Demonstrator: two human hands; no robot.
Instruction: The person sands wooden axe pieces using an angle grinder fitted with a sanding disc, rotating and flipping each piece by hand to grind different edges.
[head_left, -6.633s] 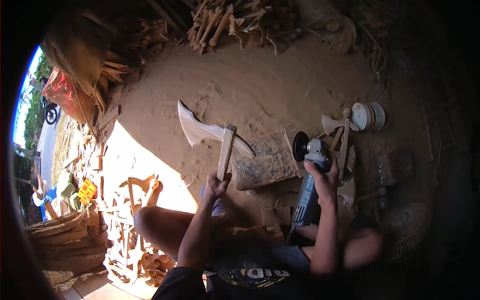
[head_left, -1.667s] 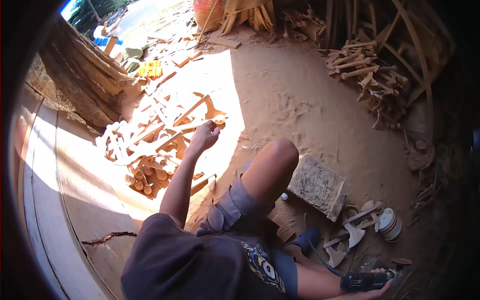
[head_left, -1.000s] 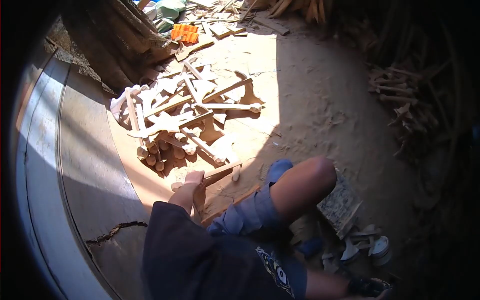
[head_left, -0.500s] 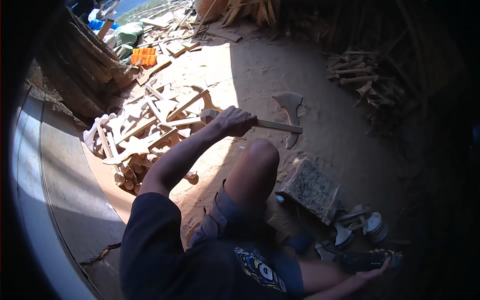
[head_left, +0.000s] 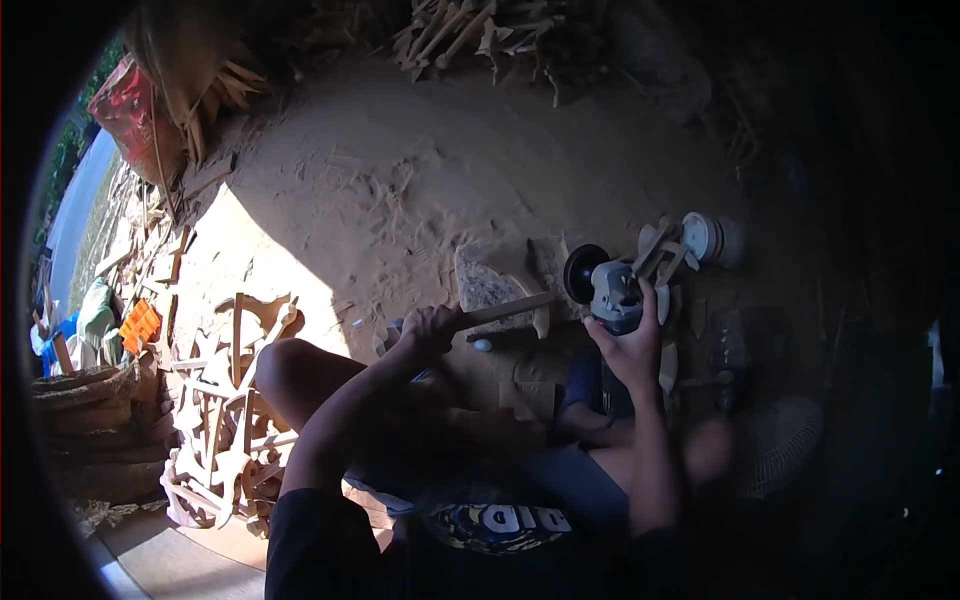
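**Operator:** Which markings are showing?
**Technician:** The dark T-shirt (head_left: 425, 565) is carrying large, pale block lettering (head_left: 525, 518) beside a yellowish printed graphic (head_left: 465, 526).

**Operator:** Is the lettering giving a complete word?
**Technician:** No. An upright stroke resembling "I" is standing between two rounded characters; shadow is leaving the full wording uncertain.

**Operator:** What is the angle grinder (head_left: 614, 292) displaying?
**Technician:** Nothing readable: shadow and the right hand (head_left: 632, 345) are obscuring its casing.
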